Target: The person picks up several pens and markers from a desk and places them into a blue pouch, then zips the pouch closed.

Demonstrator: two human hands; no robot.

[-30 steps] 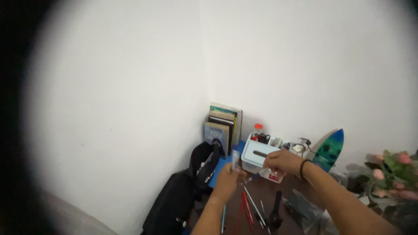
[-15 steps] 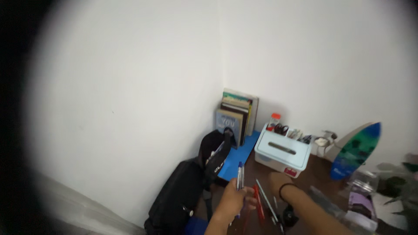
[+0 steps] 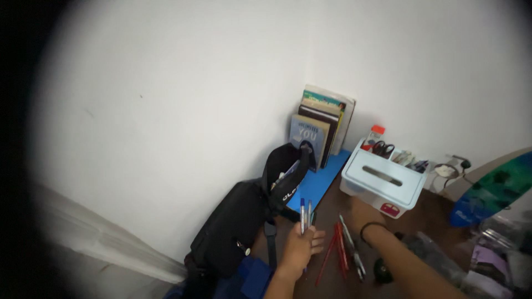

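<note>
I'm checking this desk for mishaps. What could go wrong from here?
The left hand grips the pens low down, upright, so one might slip out. The right hand reaches over loose red pens near the desk's front; a nudge could roll them off. The black bag hangs at the desk's left edge and might slide.

glossy plastic pens (image 3: 305,215); matt black cloth bag (image 3: 235,235); smooth dark wood table (image 3: 432,213)
</note>
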